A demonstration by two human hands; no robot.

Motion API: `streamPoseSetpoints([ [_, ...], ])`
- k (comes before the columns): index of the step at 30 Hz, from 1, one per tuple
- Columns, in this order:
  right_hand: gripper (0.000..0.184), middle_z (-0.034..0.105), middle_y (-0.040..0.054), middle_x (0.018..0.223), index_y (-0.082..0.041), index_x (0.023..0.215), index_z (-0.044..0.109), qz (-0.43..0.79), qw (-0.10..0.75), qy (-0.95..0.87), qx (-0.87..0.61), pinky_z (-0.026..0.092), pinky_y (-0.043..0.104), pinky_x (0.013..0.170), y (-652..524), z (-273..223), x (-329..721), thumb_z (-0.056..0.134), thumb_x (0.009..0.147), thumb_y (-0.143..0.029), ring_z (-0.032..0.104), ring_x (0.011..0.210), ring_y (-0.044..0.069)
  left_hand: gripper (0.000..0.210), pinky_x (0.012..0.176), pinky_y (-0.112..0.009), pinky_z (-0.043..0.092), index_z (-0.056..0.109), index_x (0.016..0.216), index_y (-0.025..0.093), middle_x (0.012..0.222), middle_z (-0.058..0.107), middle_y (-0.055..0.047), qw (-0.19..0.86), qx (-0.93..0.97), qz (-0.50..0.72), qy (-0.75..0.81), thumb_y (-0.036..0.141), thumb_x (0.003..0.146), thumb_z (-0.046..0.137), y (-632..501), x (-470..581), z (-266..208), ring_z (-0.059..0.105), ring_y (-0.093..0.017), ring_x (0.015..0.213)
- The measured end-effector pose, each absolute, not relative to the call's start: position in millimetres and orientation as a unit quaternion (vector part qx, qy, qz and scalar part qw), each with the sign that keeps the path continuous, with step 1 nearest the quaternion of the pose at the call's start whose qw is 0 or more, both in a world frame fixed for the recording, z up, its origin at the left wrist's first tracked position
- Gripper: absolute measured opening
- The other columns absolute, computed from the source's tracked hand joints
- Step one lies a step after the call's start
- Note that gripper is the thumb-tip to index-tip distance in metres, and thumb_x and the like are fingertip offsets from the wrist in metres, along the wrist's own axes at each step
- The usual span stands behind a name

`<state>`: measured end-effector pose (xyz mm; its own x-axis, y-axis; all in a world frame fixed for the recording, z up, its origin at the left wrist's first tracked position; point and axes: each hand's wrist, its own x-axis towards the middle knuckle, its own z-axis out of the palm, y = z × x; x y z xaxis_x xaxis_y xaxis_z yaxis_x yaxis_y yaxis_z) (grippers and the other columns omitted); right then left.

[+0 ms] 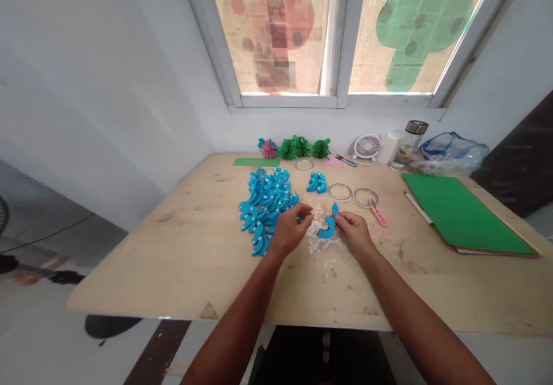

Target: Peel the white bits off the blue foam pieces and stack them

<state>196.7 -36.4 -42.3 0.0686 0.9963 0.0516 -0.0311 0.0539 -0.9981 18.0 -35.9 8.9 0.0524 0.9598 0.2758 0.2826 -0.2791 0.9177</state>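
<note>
My right hand (pixel 355 232) pinches a curved blue paper piece (pixel 327 228) between thumb and fingers, just above the wooden table. To its left, my left hand (pixel 288 229) has its fingers curled, with the fingertips close together. Whatever may be between them is too small to make out. Beside and behind my left hand spreads a heap of blue curved pieces (pixel 268 192) with small white spots. Below the held piece lie scattered white bits (pixel 317 244). A smaller group of blue pieces (pixel 317 182) sits farther back, between the heap and the tape rings.
Tape rings (pixel 340 192) and pink-handled scissors (pixel 378 213) lie right of centre. Green sheets (pixel 462 212) and a pen (pixel 418 207) lie at the right. Along the wall stand green paper shapes (pixel 301 147), a small fan (pixel 367 146), a bottle (pixel 408 144) and a plastic bag (pixel 453 151).
</note>
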Motion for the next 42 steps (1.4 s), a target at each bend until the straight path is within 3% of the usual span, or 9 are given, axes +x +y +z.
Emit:
streamPoseSetpoints([
  [5,0.031,0.06,0.0017,0.058,-0.015,0.066,0.066,0.501,0.544,-0.46,-0.491,0.037,0.023,0.052,-35,-42,198,0.066,0.066,-0.045,0.052,0.054,0.013,0.012,0.064,-0.027,0.039,0.063,0.074,0.021,0.072,0.066,-0.003,0.159,0.647,0.383,0.64,0.03,0.07,0.057,-53,-49,22,0.058,-0.019,0.068],
  [8,0.03,0.06,0.0019,0.058,-0.014,0.067,0.066,0.497,0.541,-0.464,-0.495,0.037,0.024,0.051,-35,-39,198,0.067,0.065,-0.045,0.052,0.053,0.013,0.014,0.06,-0.026,0.036,0.061,0.071,0.021,0.067,0.064,-0.002,0.153,0.668,0.226,0.692,0.035,0.069,0.057,-76,-79,10,0.058,-0.019,0.067],
  [11,0.03,0.06,0.0018,0.057,-0.014,0.07,0.067,0.497,0.526,-0.478,-0.497,0.037,0.024,0.052,-36,-34,199,0.066,0.066,-0.044,0.052,0.053,0.013,0.017,0.062,-0.027,0.036,0.059,0.072,0.021,0.075,0.064,-0.003,0.14,0.692,0.153,0.691,0.038,0.07,0.056,-101,-87,-4,0.058,-0.02,0.074],
  [21,0.031,0.061,0.0026,0.06,-0.013,0.072,0.067,0.494,0.529,-0.483,-0.493,0.039,0.025,0.054,-38,-38,197,0.065,0.067,-0.044,0.053,0.055,0.014,0.008,0.075,-0.031,0.039,0.06,0.07,0.021,0.081,0.063,-0.004,0.137,0.719,0.141,0.666,0.018,0.071,0.052,-122,-65,-13,0.055,-0.021,0.085],
  [28,0.029,0.058,0.0,0.053,-0.014,0.067,0.066,0.494,0.527,-0.482,-0.495,0.035,0.023,0.051,-41,-27,196,0.065,0.067,-0.043,0.048,0.05,0.011,0.025,0.069,-0.028,0.04,0.058,0.098,0.02,0.086,0.066,-0.005,0.114,0.66,0.145,0.729,0.032,0.08,0.047,-114,-59,-15,0.059,-0.02,0.082],
  [34,0.025,0.058,-0.0003,0.054,-0.015,0.063,0.065,0.492,0.528,-0.481,-0.498,0.035,0.023,0.052,-43,-22,193,0.064,0.068,-0.04,0.05,0.052,0.012,0.018,0.059,-0.027,0.036,0.058,0.088,0.021,0.081,0.066,-0.004,0.117,0.655,0.087,0.742,0.032,0.078,0.048,-99,-57,-12,0.06,-0.021,0.076],
  [42,0.025,0.057,-0.0006,0.053,-0.014,0.067,0.066,0.499,0.525,-0.475,-0.499,0.035,0.023,0.052,-44,-20,192,0.063,0.068,-0.038,0.05,0.051,0.011,0.009,0.055,-0.025,0.036,0.054,0.069,0.021,0.066,0.062,0.0,0.151,0.628,0.185,0.74,0.029,0.071,0.051,-107,-62,-18,0.058,-0.016,0.063],
])
